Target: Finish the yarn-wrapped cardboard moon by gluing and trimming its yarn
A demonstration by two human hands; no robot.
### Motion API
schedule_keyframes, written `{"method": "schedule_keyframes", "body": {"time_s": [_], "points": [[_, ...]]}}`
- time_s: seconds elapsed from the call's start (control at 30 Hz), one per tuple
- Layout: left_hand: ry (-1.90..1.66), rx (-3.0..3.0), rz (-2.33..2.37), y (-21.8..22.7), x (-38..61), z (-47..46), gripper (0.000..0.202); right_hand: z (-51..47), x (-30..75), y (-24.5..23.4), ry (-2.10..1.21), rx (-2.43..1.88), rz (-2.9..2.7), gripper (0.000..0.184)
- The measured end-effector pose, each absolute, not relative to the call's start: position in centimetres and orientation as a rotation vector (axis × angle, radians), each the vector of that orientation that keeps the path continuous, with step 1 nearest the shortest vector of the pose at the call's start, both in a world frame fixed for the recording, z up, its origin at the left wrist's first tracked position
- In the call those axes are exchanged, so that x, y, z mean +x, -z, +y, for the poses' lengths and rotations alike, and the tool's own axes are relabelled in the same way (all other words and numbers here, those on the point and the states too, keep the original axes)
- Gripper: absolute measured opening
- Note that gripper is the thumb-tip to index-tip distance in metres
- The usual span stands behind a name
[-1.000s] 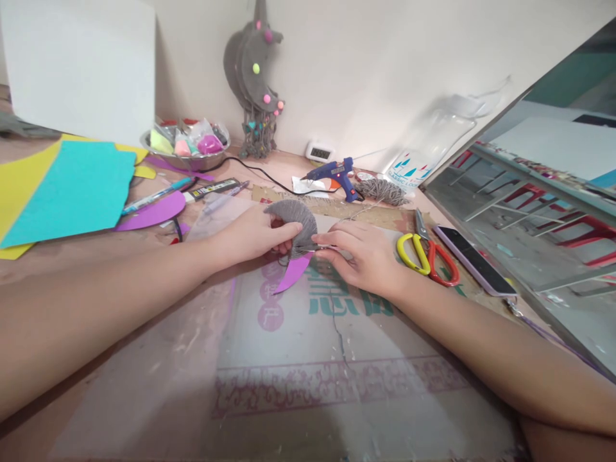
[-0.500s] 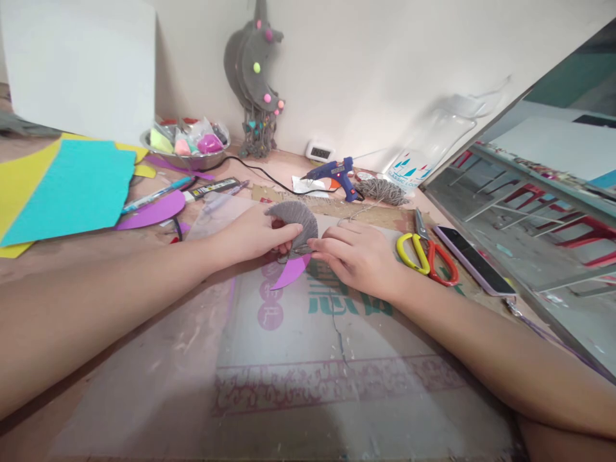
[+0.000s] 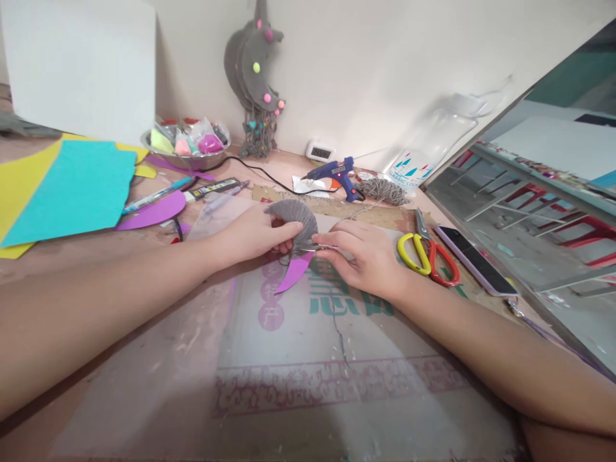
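A crescent moon cutout is wound with grey yarn over its upper part, while its lower purple tip is bare and points down to the left. My left hand grips it from the left, thumb across the wrapped face and fingers behind. At the crescent's right edge my right hand pinches the grey yarn, thumb and forefinger close together; a thin strand shows between the fingers and the moon. From the grey yarn bundle a loose strand runs toward the right hand. Part of the yarn lies hidden behind the fingers.
Scissors and a phone lie at the right. A blue glue gun rests behind the hands. Coloured sheets, pens and a bowl of clay packets occupy the left. A finished grey moon hanging is on the wall.
My right hand has shifted slightly at the crescent's edge, with its thumb and forefinger further apart. A little more of the purple tip shows. The left hand keeps its hold.
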State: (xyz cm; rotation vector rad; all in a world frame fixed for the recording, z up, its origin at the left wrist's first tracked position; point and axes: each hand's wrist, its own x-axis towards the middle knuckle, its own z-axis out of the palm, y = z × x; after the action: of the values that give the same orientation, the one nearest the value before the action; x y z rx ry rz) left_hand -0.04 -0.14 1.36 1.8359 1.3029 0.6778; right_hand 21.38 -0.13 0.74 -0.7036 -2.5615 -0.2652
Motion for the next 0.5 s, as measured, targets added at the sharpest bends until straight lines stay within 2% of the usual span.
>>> {"method": "schedule_keyframes", "body": {"time_s": [0.5], "points": [[-0.690, 1.862, 1.303, -1.37, -0.02, -0.19, 0.034, -0.09, 21.44, -1.05, 0.445, -0.634, -2.648, 0.020]]}}
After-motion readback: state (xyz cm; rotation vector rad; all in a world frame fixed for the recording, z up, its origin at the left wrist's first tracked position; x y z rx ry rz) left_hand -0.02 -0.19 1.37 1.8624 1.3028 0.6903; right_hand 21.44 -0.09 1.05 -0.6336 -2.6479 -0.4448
